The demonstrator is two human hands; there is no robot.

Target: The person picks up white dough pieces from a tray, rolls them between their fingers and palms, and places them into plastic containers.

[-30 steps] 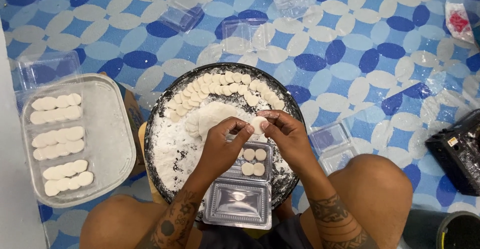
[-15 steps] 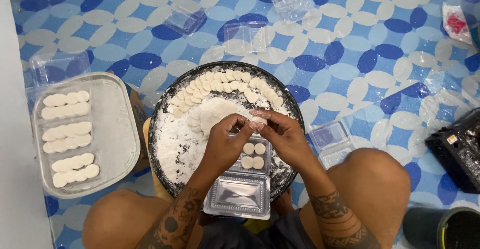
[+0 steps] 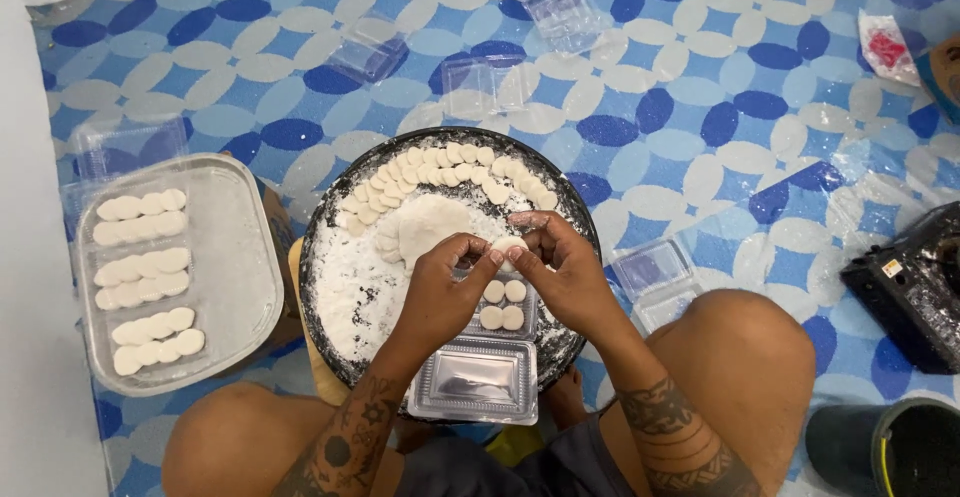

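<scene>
Both hands meet over a round black pan (image 3: 325,267) dusted with white flour. My left hand (image 3: 440,292) and my right hand (image 3: 565,272) pinch one small white dough round (image 3: 507,245) between their fingertips. Just below them an open clear plastic clamshell box (image 3: 480,382) rests on the pan's near rim, with several dough rounds (image 3: 502,305) in its far half. A curved row of dough rounds (image 3: 450,169) lines the pan's far edge, and a larger flat dough piece (image 3: 430,225) lies near the middle.
A clear rectangular tray (image 3: 235,267) at my left holds three rows of dough rounds. Empty clear boxes (image 3: 480,82) lie scattered on the blue patterned floor. A black object (image 3: 915,287) sits at right, a dark bucket (image 3: 900,447) at bottom right. My knees flank the pan.
The hands stay together over the pan, working the same dough round; the view has shifted slightly. Nothing else has moved.
</scene>
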